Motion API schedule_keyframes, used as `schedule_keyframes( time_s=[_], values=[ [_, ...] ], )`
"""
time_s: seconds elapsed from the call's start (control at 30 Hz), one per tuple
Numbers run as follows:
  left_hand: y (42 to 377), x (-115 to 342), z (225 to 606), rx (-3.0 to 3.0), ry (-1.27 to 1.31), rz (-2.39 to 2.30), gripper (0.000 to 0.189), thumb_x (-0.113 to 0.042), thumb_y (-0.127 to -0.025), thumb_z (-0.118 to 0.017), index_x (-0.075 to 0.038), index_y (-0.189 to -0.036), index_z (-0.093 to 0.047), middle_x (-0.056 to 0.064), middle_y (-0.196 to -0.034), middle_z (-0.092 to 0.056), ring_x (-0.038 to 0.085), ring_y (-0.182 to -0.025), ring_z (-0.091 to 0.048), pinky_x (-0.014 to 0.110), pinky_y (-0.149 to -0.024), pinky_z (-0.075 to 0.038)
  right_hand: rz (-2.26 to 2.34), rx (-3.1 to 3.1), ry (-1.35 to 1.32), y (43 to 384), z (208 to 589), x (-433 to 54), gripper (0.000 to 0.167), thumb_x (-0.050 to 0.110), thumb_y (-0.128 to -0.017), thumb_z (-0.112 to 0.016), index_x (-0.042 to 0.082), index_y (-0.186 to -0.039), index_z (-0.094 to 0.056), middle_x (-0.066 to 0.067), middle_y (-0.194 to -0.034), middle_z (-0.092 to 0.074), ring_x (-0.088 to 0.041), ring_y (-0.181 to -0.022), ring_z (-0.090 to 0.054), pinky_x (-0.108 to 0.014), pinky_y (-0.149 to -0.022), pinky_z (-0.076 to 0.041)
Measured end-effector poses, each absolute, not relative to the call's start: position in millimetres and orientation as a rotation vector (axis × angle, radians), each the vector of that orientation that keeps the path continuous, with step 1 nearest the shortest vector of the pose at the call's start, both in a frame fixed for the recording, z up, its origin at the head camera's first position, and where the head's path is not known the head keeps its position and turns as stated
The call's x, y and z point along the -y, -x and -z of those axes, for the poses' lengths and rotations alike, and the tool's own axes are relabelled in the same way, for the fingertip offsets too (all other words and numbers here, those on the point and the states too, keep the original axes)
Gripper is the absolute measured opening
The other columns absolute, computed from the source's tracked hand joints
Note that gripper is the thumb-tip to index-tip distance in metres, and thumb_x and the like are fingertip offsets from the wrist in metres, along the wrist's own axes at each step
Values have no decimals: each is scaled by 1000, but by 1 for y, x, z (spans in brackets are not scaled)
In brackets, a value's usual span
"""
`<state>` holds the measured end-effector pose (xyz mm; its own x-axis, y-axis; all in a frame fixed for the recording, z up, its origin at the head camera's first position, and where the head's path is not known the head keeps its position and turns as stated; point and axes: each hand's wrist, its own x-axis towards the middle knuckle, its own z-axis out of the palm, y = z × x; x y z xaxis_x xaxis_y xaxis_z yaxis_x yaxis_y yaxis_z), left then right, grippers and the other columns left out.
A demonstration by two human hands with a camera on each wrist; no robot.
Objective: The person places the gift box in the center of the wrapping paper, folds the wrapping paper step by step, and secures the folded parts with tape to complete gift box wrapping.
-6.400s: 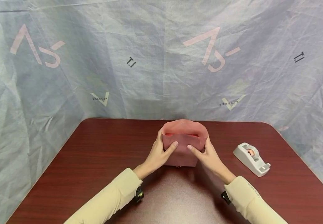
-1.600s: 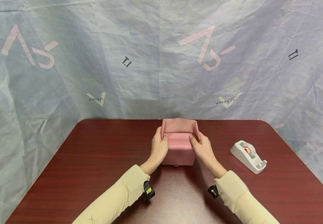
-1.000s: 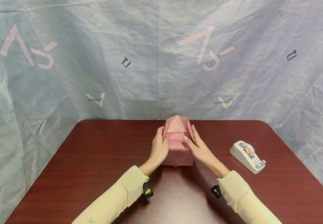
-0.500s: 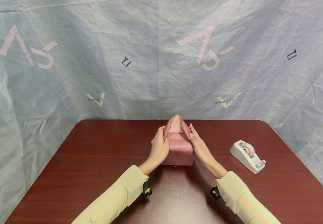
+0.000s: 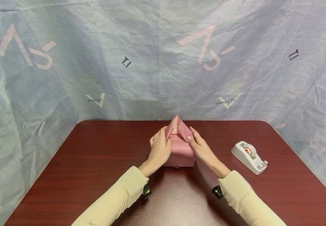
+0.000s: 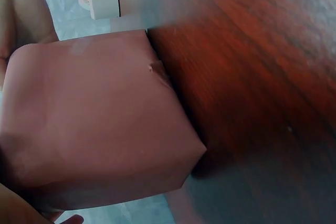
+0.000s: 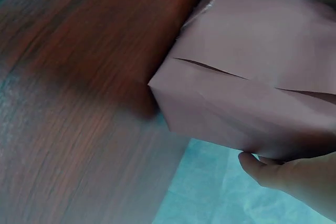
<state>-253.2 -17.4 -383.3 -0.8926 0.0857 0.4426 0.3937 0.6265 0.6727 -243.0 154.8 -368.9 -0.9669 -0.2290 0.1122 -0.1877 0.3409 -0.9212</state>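
A box wrapped in pink paper (image 5: 181, 155) stands on the table between my hands. Its loose top paper (image 5: 183, 131) rises at the back, with both sides folded inward to a peak. My left hand (image 5: 159, 149) holds the left fold, thumb in front and fingers along the outer side. On the right, my right hand (image 5: 203, 150) pinches the other fold between thumb and fingers. The box (image 6: 100, 114) shows a small crumpled spot at its lower edge in the left wrist view. A seam gapes in two places along the box (image 7: 262, 40) in the right wrist view.
A white tape dispenser (image 5: 249, 157) with a roll of tape stands to the right of the box. The dark red wooden table (image 5: 95, 157) has rounded far corners. Grey printed cloth (image 5: 140, 78) hangs behind it and at both sides.
The paper opening, wide and rounded at first, has narrowed to a peak as both hands folded its sides inward. The right thumb moved from the box top onto the right fold. The box stayed in place.
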Motion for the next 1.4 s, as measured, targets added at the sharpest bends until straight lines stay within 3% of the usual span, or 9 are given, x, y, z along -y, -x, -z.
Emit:
schedule_keyframes(
  time_s=[0.17, 0.37, 0.6, 0.77, 1.0, 1.13, 1.27, 1.4],
  values=[
    [254, 19, 383, 2494, 407, 1114, 37, -14, -91, -43, -4, -126, -44, 12, -118, -56, 29, -119, -46, 46, -101, -25, 1862, -2455, 294, 247, 366, -152, 50, 23, -95, -47, 6, -140, -32, -14, -143, -36, -25, -131, -31, -44, -106, -26],
    [256, 20, 384, 2498, 418, 1183, 38, -16, -91, -43, -4, -127, -43, 11, -117, -56, 29, -115, -49, 47, -100, -27, 1855, -2484, 229, 250, 367, -151, 46, 20, -93, -51, 7, -135, -40, -14, -133, -47, -18, -112, -47, -31, -93, -39],
    [255, 20, 383, 2489, 433, 1237, 39, -17, -90, -44, -5, -127, -42, 11, -117, -56, 29, -109, -51, 47, -99, -28, 1940, -2411, 39, 255, 365, -149, 36, 27, -84, -65, 5, -111, -60, -1, -87, -61, -7, -68, -56, -23, -64, -47],
    [255, 20, 383, 2497, 433, 1207, 39, -17, -90, -44, -5, -127, -42, 12, -119, -54, 29, -110, -51, 46, -100, -27, 1903, -2458, -25, 258, 362, -145, 37, 30, -79, -70, 2, -102, -62, 5, -74, -61, -6, -61, -55, -23, -60, -47],
    [254, 20, 383, 2506, 441, 1168, 39, -17, -90, -44, -4, -127, -42, 12, -119, -55, 29, -111, -50, 45, -100, -27, 1906, -2452, -97, 259, 360, -139, 41, 31, -76, -73, 2, -103, -61, 1, -76, -64, -8, -62, -57, -24, -60, -48],
    [254, 20, 383, 2503, 447, 1142, 39, -18, -90, -45, -3, -126, -42, 12, -117, -55, 29, -112, -50, 45, -99, -26, 1908, -2446, -47, 256, 358, -140, 38, 31, -83, -66, 1, -105, -59, 1, -78, -61, -7, -63, -54, -23, -61, -46],
    [254, 20, 383, 2506, 447, 1130, 38, -19, -90, -45, -4, -126, -42, 12, -117, -55, 28, -111, -50, 45, -99, -26, 1942, -2339, 50, 254, 362, -147, 39, 31, -95, -46, 3, -121, -51, -5, -99, -59, -6, -76, -54, -23, -68, -46],
    [254, 21, 382, 2505, 447, 1140, 38, -19, -91, -44, -4, -126, -42, 12, -117, -55, 29, -111, -50, 45, -99, -26, 2015, -2162, 91, 254, 368, -152, 44, 28, -100, -29, 8, -139, -33, -12, -134, -45, -10, -103, -52, -25, -83, -44]
  ],
)
